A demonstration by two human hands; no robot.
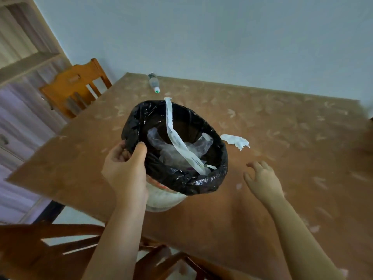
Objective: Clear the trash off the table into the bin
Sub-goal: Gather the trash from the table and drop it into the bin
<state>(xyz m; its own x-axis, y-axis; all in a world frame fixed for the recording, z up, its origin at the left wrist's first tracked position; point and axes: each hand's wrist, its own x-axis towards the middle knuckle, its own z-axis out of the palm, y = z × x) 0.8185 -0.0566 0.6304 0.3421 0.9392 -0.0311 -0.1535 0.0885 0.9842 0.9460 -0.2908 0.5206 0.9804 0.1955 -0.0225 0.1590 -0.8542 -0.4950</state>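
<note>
My left hand (126, 170) grips the near-left rim of a white bin (161, 201) lined with a black bag (189, 181), held tilted over the brown table (282, 138). Inside lie clear plastic (171, 150) and a long white paper strip (173, 136) that sticks out over the far rim. My right hand (262, 178) hovers over the table to the right of the bin, fingers spread and holding nothing. A crumpled white tissue (236, 140) lies on the table just past the bin's right side. A plastic bottle (154, 82) lies on its side near the table's far edge.
An orange wooden chair (76, 87) stands at the table's far left corner. A dark wooden chair (60, 245) sits below me at the near edge. Shelves and drawers (18, 77) line the left wall. A pale wall backs the table.
</note>
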